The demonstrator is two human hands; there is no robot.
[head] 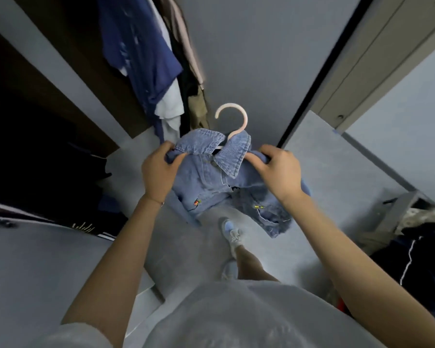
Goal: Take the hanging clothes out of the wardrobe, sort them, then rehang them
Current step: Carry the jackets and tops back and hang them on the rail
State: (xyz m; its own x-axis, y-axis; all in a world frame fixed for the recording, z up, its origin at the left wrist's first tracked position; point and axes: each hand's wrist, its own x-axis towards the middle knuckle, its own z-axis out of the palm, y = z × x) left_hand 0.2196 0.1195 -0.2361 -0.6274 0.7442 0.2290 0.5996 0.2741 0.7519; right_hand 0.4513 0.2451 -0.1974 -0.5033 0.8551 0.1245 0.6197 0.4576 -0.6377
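Observation:
A small light-blue denim jacket point(211, 182) sits on a pale pink plastic hanger point(232, 119), whose hook sticks up above the collar. My left hand point(158, 169) grips the jacket's left shoulder. My right hand point(279, 167) grips the right shoulder. Both hold it in front of me, above the floor. Behind it, several clothes hang in the open wardrobe: a dark blue garment point(141, 54), a white one point(170, 106) and a tan one point(199, 109).
The wardrobe's dark interior point(35, 136) opens at the left, with dark clothes low inside. A grey door point(249, 59) stands straight ahead. At the right, dark clothing with white stripes point(412, 259) lies piled beside a grey frame point(397, 214). My feet stand on the grey floor point(324, 197).

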